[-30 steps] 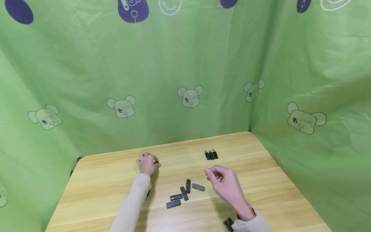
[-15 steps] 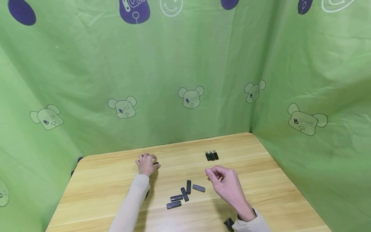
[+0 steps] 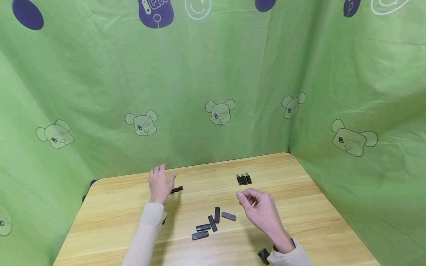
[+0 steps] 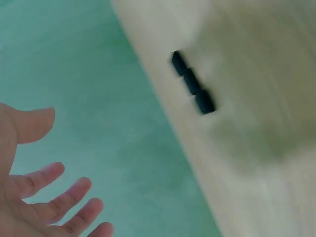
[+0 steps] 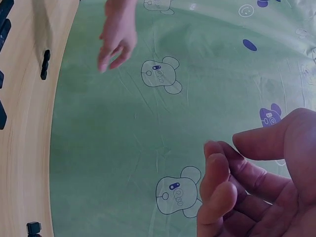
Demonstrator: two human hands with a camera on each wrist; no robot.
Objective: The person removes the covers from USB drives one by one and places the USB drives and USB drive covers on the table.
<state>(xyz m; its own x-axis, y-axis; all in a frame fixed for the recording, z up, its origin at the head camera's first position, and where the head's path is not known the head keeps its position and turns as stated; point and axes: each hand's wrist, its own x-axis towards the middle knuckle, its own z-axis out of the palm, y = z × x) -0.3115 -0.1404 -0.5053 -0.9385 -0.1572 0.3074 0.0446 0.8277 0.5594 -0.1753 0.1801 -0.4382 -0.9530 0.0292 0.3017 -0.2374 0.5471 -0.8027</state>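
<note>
My left hand (image 3: pixel 159 184) is raised off the table with fingers spread, beside a short row of small black caps (image 3: pixel 176 190). That row shows whole in the left wrist view as 3 black pieces (image 4: pixel 191 81) end to end, apart from the fingers. My right hand (image 3: pixel 261 208) hovers loosely curled over the table's right side, thumb near the index finger, nothing between them. Beyond it, 3 black USB sticks (image 3: pixel 244 179) lie side by side, metal plugs facing the back. Left of it are several capped USB sticks, including a grey one (image 3: pixel 229 216) and a black one (image 3: pixel 217 214).
A dark blocky object (image 3: pixel 263 255) sits by the right sleeve. Another dark thing (image 3: pixel 164 221) is mostly hidden by the left sleeve. Green curtain (image 3: pixel 186 144) hangs close behind the wooden table (image 3: pixel 299 214) and along its sides.
My left hand has let go of a black cap, opened its fingers and moved up and left, uncovering the row of caps. The right hand has stayed in place.
</note>
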